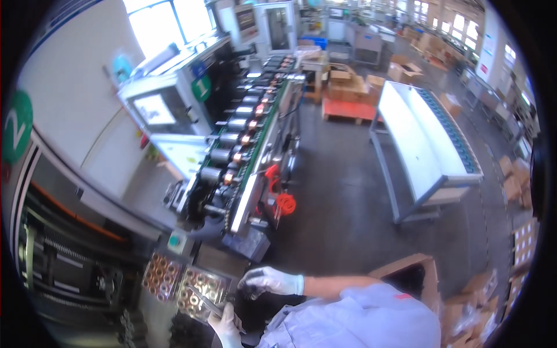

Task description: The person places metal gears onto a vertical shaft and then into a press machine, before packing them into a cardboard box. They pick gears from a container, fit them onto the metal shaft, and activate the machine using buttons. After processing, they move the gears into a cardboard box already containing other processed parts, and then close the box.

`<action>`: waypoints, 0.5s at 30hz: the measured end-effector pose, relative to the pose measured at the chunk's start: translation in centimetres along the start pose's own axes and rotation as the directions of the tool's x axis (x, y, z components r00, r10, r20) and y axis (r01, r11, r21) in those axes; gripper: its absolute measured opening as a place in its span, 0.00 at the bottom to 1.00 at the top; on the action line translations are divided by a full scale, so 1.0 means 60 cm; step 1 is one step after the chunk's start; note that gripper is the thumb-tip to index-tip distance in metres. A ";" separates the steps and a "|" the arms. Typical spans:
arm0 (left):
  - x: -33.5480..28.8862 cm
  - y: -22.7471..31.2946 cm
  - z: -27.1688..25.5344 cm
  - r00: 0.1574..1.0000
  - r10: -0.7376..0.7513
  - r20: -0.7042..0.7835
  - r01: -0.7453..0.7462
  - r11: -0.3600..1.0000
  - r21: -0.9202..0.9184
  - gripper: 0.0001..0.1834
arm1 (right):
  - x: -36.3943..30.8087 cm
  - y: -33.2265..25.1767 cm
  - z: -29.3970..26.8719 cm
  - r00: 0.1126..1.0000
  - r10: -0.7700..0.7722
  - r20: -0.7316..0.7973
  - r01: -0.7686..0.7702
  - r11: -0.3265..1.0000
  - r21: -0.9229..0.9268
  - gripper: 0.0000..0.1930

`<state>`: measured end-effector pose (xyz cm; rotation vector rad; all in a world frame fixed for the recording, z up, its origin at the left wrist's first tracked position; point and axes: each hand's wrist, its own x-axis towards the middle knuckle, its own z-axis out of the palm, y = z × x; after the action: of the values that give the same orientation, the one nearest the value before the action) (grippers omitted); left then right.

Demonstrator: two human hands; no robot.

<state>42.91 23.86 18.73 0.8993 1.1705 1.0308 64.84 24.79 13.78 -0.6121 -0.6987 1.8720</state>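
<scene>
My left hand (227, 322), in a white glove, is closed round the lower end of a long thin grey metal rod (204, 299). The rod slants up and left over a clear-wrapped tray (188, 310) of copper-coloured rings. Just right of that tray is my right hand (266, 282), gloved in white with dark fingertips. Its fingers bend loosely downward, and nothing shows between them, though the detail is blurred. A second tray of copper-coloured rings (160, 277) lies left of the first.
A conveyor (246, 185) carrying a row of dark cylinders with copper ends runs away ahead. Coiled orange hose (285, 204) hangs at its side. Machinery (64, 261) stands at my left. On the right are a white-topped wheeled rack (415, 145) and an open cardboard box (432, 272).
</scene>
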 end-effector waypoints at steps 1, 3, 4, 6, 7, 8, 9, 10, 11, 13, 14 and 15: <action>0.008 -0.001 0.015 1.000 -0.007 -0.001 0.007 0.999 0.048 0.08 | -0.013 -0.008 -0.004 1.000 -0.014 -0.007 0.013 0.999 -0.045 0.14; 0.023 -0.010 0.036 0.999 -0.013 0.043 0.008 0.995 0.104 0.08 | -0.036 -0.019 -0.010 0.998 -0.052 -0.038 0.048 0.995 -0.087 0.14; 0.030 -0.019 0.037 0.998 0.023 0.064 -0.034 0.982 0.187 0.08 | -0.045 -0.016 -0.015 0.997 -0.065 -0.051 0.060 0.994 -0.091 0.14; 0.044 -0.008 0.056 0.990 0.061 0.125 -0.093 0.960 0.264 0.12 | -0.065 -0.021 -0.019 0.995 -0.088 -0.054 0.081 0.989 -0.124 0.16; 0.045 0.008 0.069 0.989 0.007 0.147 -0.049 0.959 0.278 0.10 | -0.075 -0.023 -0.019 0.992 -0.108 -0.064 0.099 0.985 -0.140 0.16; 0.044 0.021 0.084 0.985 -0.047 0.163 -0.003 0.957 0.291 0.09 | -0.087 -0.027 -0.019 0.989 -0.127 -0.081 0.108 0.973 -0.206 0.16; 0.047 0.028 0.095 0.979 -0.102 0.176 0.044 0.951 0.306 0.08 | -0.097 -0.030 -0.019 0.985 -0.142 -0.097 0.111 0.956 -0.271 0.16; 0.056 0.018 0.097 0.967 -0.089 0.240 0.024 0.965 0.260 0.09 | -0.108 -0.032 -0.020 0.985 -0.141 -0.097 0.106 0.949 -0.298 0.16; 0.067 0.004 0.096 0.961 -0.089 0.260 0.020 0.967 0.256 0.09 | -0.120 -0.043 -0.005 0.968 -0.219 -0.123 0.153 0.902 -0.404 0.16; 0.083 -0.011 0.100 0.933 -0.054 0.355 0.021 0.995 0.097 0.06 | -0.133 -0.036 -0.006 0.970 -0.164 -0.181 0.090 0.929 -0.358 0.15; 0.078 -0.009 0.097 0.923 -0.067 0.380 0.028 0.994 0.107 0.04 | -0.135 -0.031 -0.004 0.966 -0.171 -0.193 0.092 0.928 -0.362 0.15; 0.074 -0.008 0.096 0.918 -0.071 0.391 0.032 0.994 0.106 0.04 | -0.135 -0.026 0.000 0.961 -0.173 -0.215 0.089 0.932 -0.351 0.15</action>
<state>49.00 27.77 18.01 1.0893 0.9018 0.7092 68.84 17.81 15.71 -0.9729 -0.8837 1.5292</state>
